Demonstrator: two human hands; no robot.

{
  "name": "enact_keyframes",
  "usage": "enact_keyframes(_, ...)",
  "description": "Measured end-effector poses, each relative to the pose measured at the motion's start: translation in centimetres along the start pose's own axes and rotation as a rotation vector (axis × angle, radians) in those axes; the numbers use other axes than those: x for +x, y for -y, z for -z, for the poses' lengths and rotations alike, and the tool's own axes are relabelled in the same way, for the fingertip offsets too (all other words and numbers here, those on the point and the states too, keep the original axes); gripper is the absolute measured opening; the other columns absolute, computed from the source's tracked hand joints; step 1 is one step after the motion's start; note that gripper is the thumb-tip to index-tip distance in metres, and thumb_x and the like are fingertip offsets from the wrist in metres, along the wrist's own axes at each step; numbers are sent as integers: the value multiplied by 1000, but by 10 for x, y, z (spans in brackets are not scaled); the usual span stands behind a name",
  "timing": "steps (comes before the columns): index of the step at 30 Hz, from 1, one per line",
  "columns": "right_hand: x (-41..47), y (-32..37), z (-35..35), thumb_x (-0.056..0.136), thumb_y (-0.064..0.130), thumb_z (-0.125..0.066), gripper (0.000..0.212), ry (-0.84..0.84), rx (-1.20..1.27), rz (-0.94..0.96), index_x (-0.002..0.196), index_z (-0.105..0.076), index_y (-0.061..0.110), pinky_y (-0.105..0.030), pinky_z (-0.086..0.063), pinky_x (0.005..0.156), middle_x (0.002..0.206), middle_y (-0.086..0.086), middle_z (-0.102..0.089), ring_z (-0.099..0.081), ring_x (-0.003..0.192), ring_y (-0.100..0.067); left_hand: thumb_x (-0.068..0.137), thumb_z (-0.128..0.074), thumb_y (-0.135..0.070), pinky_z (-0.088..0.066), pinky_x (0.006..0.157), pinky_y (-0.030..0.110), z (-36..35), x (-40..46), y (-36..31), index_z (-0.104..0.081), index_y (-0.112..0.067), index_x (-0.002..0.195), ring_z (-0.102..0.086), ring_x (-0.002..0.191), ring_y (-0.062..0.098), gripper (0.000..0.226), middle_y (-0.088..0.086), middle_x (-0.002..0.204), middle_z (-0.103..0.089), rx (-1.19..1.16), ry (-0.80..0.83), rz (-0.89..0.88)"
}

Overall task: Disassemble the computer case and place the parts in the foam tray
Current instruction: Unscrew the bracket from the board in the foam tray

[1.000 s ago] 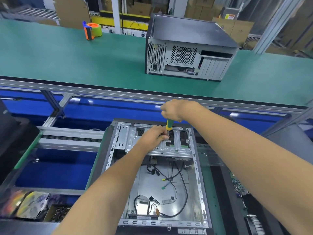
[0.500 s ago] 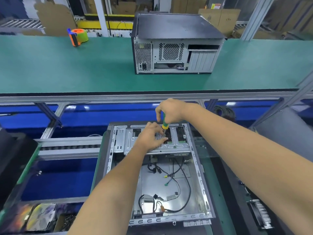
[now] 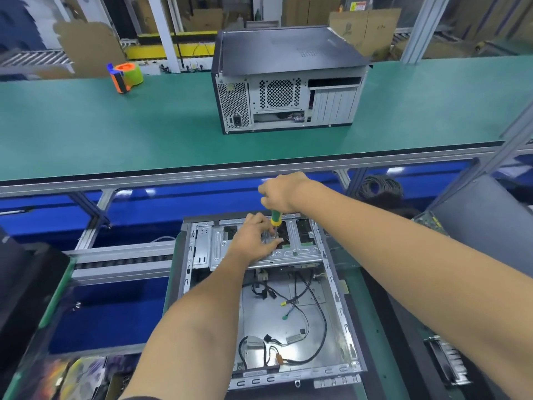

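The open computer case (image 3: pixel 268 301) lies without its side panel and looks mostly emptied; only cables (image 3: pixel 302 319) lie inside. At its far end, the right hand (image 3: pixel 281 193) grips a screwdriver (image 3: pixel 275 219) over the drive cage (image 3: pixel 259 246), where the left hand (image 3: pixel 253 239) rests with curled fingers; what they pinch, I cannot tell. The cage is still to remove, and no foam tray is visible.

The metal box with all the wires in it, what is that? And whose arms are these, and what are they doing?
It is an opened computer case, seen from a camera worn on a person's head, so the arms are theirs. The right hand holds a green and yellow screwdriver pointing down at a metal bracket. The left hand rests on that bracket, fingers by the tip. Farther back, a green bench carries a closed computer and a tape dispenser.
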State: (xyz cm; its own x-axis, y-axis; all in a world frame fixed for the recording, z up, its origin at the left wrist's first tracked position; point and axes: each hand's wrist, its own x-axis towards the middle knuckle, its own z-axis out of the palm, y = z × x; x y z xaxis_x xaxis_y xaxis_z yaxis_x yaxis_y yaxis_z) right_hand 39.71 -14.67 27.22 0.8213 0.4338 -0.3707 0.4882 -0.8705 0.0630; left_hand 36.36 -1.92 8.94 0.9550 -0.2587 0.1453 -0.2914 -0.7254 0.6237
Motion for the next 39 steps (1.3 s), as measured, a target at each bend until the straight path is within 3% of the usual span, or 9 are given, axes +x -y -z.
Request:
enact_keyframes(4, 0, -2, 10, 101, 26, -43, 23, 30, 19, 35, 79, -47, 23, -31, -27, 57, 79, 7, -55, -55, 78, -23, 86, -82, -35, -44, 89, 30, 0, 1, 1, -73, -12, 89, -40, 99, 14, 25, -7, 103, -55, 24, -5, -19)
enact_keyframes(7, -1, -6, 10, 89, 8, -48, 25, 45, 195, 115, 74, -64, 21, -31, -42, 61, 86, -1, -70, -58, 83, -22, 86, -82, -36, -41, 93, 26, -1, 0, 3, -74, -11, 90, -38, 100, 11, 26, -11, 105, -53, 40, -6, -44)
enact_keyframes(12, 1, -7, 0, 92, 18, -66, 19, 44, 258, 220, 110, -58, 14, -37, -44, 67, 93, 2, -53, -52, 83, -22, 86, -81, -40, -38, 93, 21, -3, 1, 4, -75, -15, 91, -41, 111, 14, 26, -5, 114, -57, 59, 2, 5)
enact_keyframes(17, 2, 1, 1, 108, 35, -32, 35, -24, -133, 62, 124, -55, 14, -39, -38, 72, 108, -8, -54, -46, 89, -31, 84, -81, -37, -44, 92, 30, -2, 1, 2, -71, -14, 88, -40, 102, 15, 26, -9, 102, -50, 51, -3, -1)
enact_keyframes(24, -2, -16, 3, 88, 4, -52, 22, 25, 193, 300, 74, -60, 19, -38, -42, 80, 81, 1, -57, -52, 90, -25, 82, -81, -38, -42, 88, 28, -3, 1, 1, -68, -17, 85, -40, 103, 16, 25, -10, 103, -49, 90, 7, 1)
enact_keyframes(27, -1, -18, -5, 89, 7, -62, 18, 42, 264, 331, 103, -69, 15, -33, -35, 89, 90, 3, -52, -48, 85, -11, 82, -81, -38, -41, 91, 28, -4, 1, 2, -71, -16, 86, -42, 111, 20, 24, -5, 111, -55, 86, 11, 19)
enact_keyframes(31, 6, -14, -6, 105, 36, -41, 31, -35, 23, 192, 129, -46, 17, -40, -38, 69, 93, -6, -48, -49, 84, -30, 83, -81, -36, -44, 96, 34, -3, 3, 2, -70, -13, 87, -44, 112, 24, 26, -2, 110, -55, 86, 21, 18)
enact_keyframes(34, 5, -8, -1, 106, 32, -33, 22, -45, -125, 182, 110, -51, 19, -38, -34, 66, 81, -2, -41, -49, 85, -30, 83, -81, -36, -44, 95, 33, -4, 3, 2, -71, -12, 87, -44, 110, 23, 26, -1, 109, -55, 85, 29, 22)
enact_keyframes(39, 4, -12, 7, 84, 4, -53, 19, 62, 233, 314, 82, -70, 12, -44, -53, 74, 86, -4, -65, -55, 85, -24, 84, -81, -36, -40, 89, 26, -4, 3, 3, -73, -12, 88, -42, 115, 18, 26, -10, 110, -49, 94, 15, 26)
